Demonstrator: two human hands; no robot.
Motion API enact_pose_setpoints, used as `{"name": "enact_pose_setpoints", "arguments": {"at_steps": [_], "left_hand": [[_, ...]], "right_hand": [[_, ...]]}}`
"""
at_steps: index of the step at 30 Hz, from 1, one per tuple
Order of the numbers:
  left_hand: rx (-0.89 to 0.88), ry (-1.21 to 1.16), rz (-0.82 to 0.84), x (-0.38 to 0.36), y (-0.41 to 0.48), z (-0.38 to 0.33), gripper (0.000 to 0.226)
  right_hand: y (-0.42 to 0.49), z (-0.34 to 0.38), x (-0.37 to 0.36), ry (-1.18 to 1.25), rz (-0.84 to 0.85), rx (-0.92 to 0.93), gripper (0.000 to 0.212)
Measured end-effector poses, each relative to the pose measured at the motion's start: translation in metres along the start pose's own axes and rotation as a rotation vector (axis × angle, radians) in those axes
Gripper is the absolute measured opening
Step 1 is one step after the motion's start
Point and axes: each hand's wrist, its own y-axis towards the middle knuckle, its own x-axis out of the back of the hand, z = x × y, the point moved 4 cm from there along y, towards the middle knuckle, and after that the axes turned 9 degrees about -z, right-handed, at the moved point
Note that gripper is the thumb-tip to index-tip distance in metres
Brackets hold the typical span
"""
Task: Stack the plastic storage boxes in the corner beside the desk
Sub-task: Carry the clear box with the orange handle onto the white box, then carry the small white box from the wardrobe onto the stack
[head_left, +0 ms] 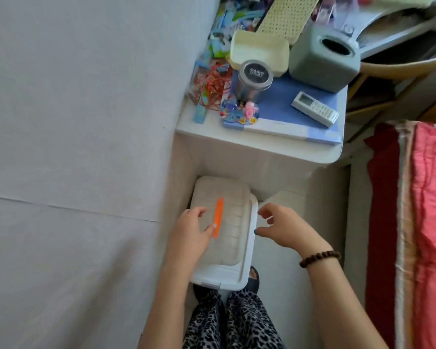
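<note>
A frosted plastic storage box (233,238) with a ridged lid and an orange handle (218,217) sits on a larger white box (237,278) in the corner between the wall and the desk. My left hand (190,231) rests on the lid's left side, thumb touching the orange handle, holding nothing. My right hand (282,227) hovers just right of the boxes, fingers spread and curled, not gripping anything. Another white box edge (282,197) shows behind my right hand.
The white desk (259,144) stands just beyond the boxes, crowded with a metal tin (254,80), a remote (315,112), a grey tissue box (324,61) and a blue folder (282,104). The wall (73,122) is left, a red bed (413,222) right. My feet stand below the boxes.
</note>
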Motion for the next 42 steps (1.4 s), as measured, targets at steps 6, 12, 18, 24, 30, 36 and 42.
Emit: {"name": "enact_pose_setpoints", "arguments": {"at_steps": [6,12,18,24,30,36,42], "left_hand": [[-0.166,-0.055,0.088,0.066,-0.021,-0.062,0.047],[-0.336,-0.140,-0.059,0.118,-0.054,-0.120,0.038],[-0.489,-0.151,-0.144,0.162,-0.075,-0.160,0.039],[-0.563,-0.143,-0.279,0.200,-0.086,-0.178,0.037],[-0.589,-0.188,-0.334,0.221,-0.092,-0.188,0.037],[-0.607,-0.168,-0.331,0.223,-0.095,-0.200,0.038],[-0.666,-0.153,-0.266,0.208,-0.099,-0.221,0.038]], "right_hand": [[-0.053,0.041,0.065,-0.022,-0.105,0.102,0.047],[-0.101,0.066,0.108,0.027,-0.279,0.198,0.039],[-0.140,0.085,0.150,0.015,-0.400,0.271,0.038],[-0.171,0.099,0.196,0.071,-0.558,0.344,0.038],[-0.191,0.100,0.214,0.085,-0.641,0.395,0.037],[-0.199,0.092,0.228,0.082,-0.685,0.387,0.037],[-0.209,0.075,0.233,0.081,-0.684,0.340,0.040]]}}
